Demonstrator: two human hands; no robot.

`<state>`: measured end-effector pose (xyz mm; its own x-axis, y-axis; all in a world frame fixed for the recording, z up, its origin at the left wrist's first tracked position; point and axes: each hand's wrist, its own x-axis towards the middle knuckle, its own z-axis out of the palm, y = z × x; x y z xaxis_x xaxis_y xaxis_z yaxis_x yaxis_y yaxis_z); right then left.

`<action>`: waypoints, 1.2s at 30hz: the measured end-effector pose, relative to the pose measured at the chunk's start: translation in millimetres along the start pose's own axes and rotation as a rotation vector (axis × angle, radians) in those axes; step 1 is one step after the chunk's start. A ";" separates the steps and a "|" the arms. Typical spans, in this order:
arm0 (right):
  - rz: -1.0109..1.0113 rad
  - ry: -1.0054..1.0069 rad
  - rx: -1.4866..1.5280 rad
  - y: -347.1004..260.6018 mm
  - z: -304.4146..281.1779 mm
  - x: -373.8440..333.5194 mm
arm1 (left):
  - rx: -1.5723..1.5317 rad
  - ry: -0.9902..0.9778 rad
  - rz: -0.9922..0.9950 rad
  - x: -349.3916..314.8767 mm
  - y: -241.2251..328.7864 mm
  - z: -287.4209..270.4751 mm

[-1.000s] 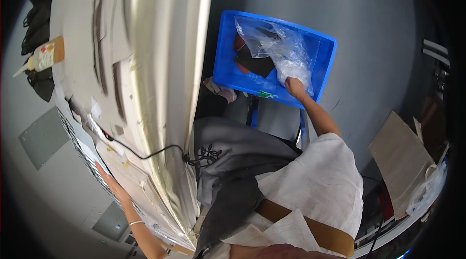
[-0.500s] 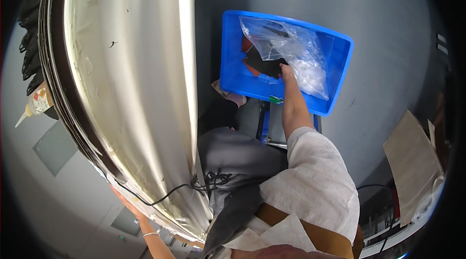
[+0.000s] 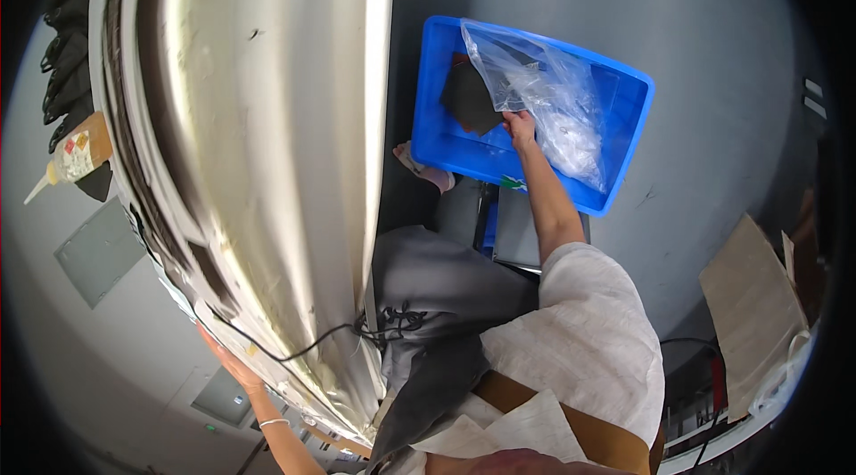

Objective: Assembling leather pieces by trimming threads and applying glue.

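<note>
My right hand (image 3: pixel 520 127) reaches into a blue plastic bin (image 3: pixel 459 152), its fingers closed on the edge of a clear plastic bag (image 3: pixel 571 123). The bag slants across the bin's right part, with one corner up over the far rim. Beside my fingertips, dark flat pieces (image 3: pixel 473 99) lie in the bin, with bits of orange-brown showing at their edges. My left hand (image 3: pixel 234 361) rests with fingers stretched along the far left side of a white-covered worktable (image 3: pixel 276 118); its fingertips are partly hidden by the table's edge.
A squeeze bottle (image 3: pixel 82 150) with a pointed nozzle and black things (image 3: pixel 67 65) are beyond the table's left edge. A black cord (image 3: pixel 312 348) crosses the table's near end. A stool-like frame (image 3: pixel 513 230) stands below the bin. Cardboard (image 3: pixel 753 306) is at right.
The bag's upper left corner has shifted onto the bin's far rim. My right hand has moved slightly left and off the dark pieces, which lie farther left in the bin. The view has shifted a little.
</note>
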<state>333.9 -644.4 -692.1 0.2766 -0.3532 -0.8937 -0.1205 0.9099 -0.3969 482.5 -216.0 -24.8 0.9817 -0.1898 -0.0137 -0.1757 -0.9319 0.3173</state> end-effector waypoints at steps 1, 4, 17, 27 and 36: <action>-0.009 -0.008 -0.004 -7.6 3.3 -15.2 | 0.109 0.036 0.017 0.7 8.1 -1.4; -0.100 -0.181 -0.141 -38.8 6.0 -85.0 | 0.397 0.176 0.129 -4.7 49.0 -0.8; -0.348 -0.935 -0.164 -208.7 14.6 -385.4 | -0.193 -0.410 0.629 -88.3 289.5 156.6; -0.954 -0.883 -0.548 -189.0 25.6 -452.3 | -0.632 -0.546 0.377 -98.1 262.4 209.5; -0.670 -0.852 -0.771 -183.1 24.4 -479.1 | -0.611 -0.488 0.332 -113.1 241.3 210.9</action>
<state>246.7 -636.5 -186.2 0.9666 -0.1790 -0.1833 -0.1553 0.1600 -0.9748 313.6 -484.6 -146.6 0.7204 -0.6665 -0.1921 -0.2408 -0.5000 0.8319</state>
